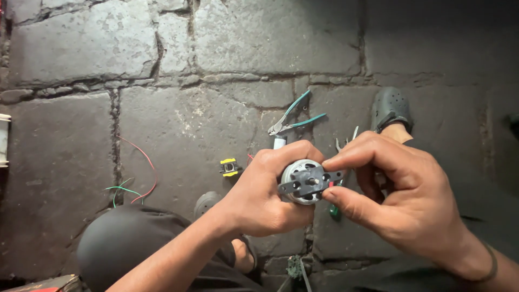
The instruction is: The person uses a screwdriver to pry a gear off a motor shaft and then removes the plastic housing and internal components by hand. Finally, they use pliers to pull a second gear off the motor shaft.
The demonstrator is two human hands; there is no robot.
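Observation:
My left hand [265, 194] is wrapped around a small round silver motor [299, 181], its vented end face turned up towards me. A dark grey bracket [308, 183] lies across that face. My right hand [392, 186] pinches the bracket's right end between thumb and forefinger, where red and dark wire ends show. Both hands hover above a dark stone floor, between my knees.
Teal-handled pliers [294, 116] lie on the stone slabs beyond the hands. A small yellow and black part [229, 167] sits to the left, and loose red and green wires [135, 181] lie farther left. My dark clog [390, 108] rests at upper right. A green-handled tool [335, 210] shows under the hands.

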